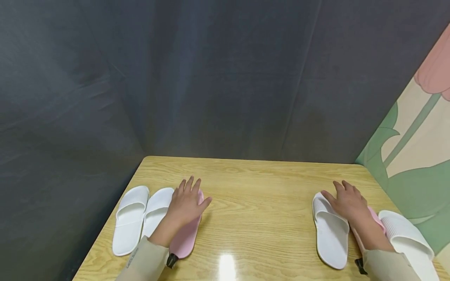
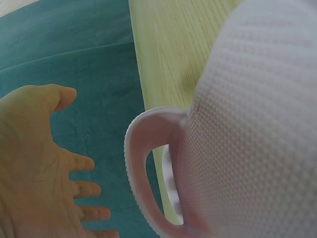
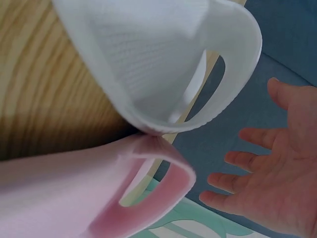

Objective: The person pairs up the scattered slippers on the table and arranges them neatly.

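Left hand [image 1: 185,206]: fingers spread wide, holding nothing, above left pink slipper [image 1: 184,240], apart from its strap; inner white slipper [image 1: 159,200] just left of hand, outer white slipper [image 1: 130,228] farther left

Right hand [image 1: 351,205]: fingers also spread, grip empty, above right pink slipper [image 3: 49,191]; ribbed white slipper [image 1: 332,238] just left of hand, far-right white slipper [image 1: 402,228] to its right

Wooden table [image 1: 258,218] beneath both hands, dark cloth [image 1: 228,86] beyond fingertips
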### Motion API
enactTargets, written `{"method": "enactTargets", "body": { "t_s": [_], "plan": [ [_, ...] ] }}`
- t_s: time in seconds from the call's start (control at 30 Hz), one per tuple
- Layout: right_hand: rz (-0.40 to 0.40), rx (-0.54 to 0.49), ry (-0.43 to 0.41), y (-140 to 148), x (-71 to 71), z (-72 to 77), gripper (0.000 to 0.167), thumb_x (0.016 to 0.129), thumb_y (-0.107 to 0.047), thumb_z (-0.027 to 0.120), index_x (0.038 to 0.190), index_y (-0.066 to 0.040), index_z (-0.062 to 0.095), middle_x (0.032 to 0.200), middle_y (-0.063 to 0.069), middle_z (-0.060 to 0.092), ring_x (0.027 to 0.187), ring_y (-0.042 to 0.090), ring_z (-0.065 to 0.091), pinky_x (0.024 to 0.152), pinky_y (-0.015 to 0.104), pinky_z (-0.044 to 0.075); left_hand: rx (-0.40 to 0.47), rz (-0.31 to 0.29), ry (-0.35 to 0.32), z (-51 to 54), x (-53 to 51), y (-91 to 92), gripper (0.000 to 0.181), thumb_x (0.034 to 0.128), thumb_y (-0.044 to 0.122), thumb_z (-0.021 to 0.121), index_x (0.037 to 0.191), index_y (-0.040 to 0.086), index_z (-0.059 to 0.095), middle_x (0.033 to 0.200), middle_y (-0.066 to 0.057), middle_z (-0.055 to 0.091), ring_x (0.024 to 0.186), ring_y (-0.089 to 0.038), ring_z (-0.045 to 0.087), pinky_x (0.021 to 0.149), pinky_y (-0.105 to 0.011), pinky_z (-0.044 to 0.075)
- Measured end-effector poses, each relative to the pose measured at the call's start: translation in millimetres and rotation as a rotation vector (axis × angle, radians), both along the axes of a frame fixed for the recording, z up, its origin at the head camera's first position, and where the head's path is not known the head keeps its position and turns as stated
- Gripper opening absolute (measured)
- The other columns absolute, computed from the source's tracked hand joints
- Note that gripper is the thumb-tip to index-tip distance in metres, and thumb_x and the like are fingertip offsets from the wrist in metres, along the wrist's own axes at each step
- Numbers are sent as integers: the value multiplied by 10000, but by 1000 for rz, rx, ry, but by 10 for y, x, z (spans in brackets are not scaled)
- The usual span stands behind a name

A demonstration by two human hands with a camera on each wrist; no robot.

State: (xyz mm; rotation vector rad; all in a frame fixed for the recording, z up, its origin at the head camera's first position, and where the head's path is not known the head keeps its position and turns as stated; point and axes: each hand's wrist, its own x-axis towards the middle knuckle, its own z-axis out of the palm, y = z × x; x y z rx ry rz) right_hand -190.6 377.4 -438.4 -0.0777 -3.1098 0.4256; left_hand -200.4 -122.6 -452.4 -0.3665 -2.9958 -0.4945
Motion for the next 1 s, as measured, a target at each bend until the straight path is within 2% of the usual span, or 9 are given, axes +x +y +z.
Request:
{"method": "enactTargets", "body": {
  "t_s": [0.3, 0.67, 1.0],
  "plan": [
    [-22, -11, -34, 104, 60, -23, 838, 1051, -570, 357, 1439, 172, 322, 1439, 480, 218, 1273, 696, 237, 950, 806, 282, 13, 0, 7, -56, 20, -6, 791, 980, 567, 545, 1548, 41, 384, 1605, -244, 308, 1466, -495, 272, 1121, -683, 282],
    [-64, -35, -67, 273, 131, -59, 873, 1042, -600, 340, 1430, 181, 295, 1425, 493, 194, 1248, 726, 217, 928, 820, 272, 19, -17, -13, -39, 74, -1, 786, 986, 559, 536, 1541, 23, 388, 1605, -261, 298, 1460, -504, 276, 1110, -689, 297],
    [-83, -25, -84, 400, 171, -148, 865, 1039, -586, 357, 1415, 189, 281, 1388, 508, 211, 1209, 740, 244, 923, 820, 299, 2, -14, -27, -108, 91, -18, 790, 984, 570, 527, 1544, 30, 385, 1603, -248, 311, 1461, -497, 280, 1109, -686, 302]
  ]
}}
